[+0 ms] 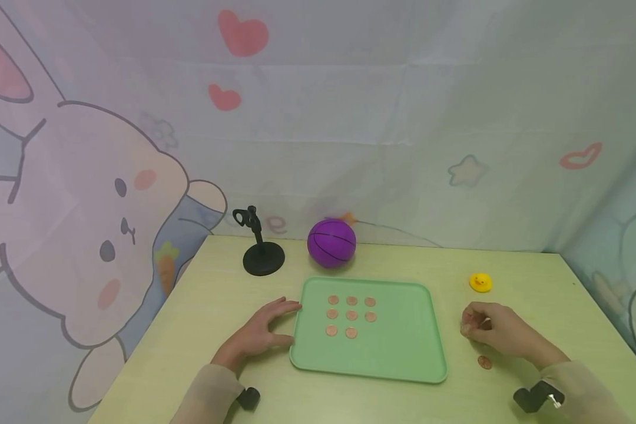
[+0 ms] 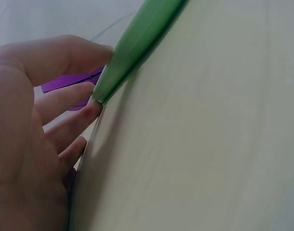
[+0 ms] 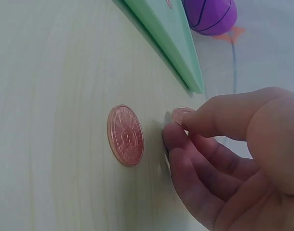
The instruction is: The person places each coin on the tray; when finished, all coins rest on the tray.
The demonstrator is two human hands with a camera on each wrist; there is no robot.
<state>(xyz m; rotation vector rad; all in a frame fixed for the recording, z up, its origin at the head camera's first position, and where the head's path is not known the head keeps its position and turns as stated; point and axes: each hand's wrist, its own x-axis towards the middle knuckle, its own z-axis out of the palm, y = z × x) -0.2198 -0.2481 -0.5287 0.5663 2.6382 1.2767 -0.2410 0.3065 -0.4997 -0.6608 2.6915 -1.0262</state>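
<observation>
A green tray (image 1: 403,347) lies mid-table with several copper coins (image 1: 351,315) in rows on its left half. My left hand (image 1: 259,333) touches the tray's left rim, its fingers fairly straight; in the left wrist view the fingertips (image 2: 106,53) meet the green edge. To the right of the tray, my right hand (image 1: 495,330) pinches a copper coin (image 3: 181,115) between thumb and fingers, just above the table. Another copper coin (image 3: 126,135) lies flat on the table beside that hand, nearer the front edge.
Behind the tray sits a purple ball (image 1: 331,243), with a black stand (image 1: 264,258) to its left. A yellow rubber duck (image 1: 480,282) rests beyond my right hand. A printed cloth (image 1: 318,147) hangs along the table's back.
</observation>
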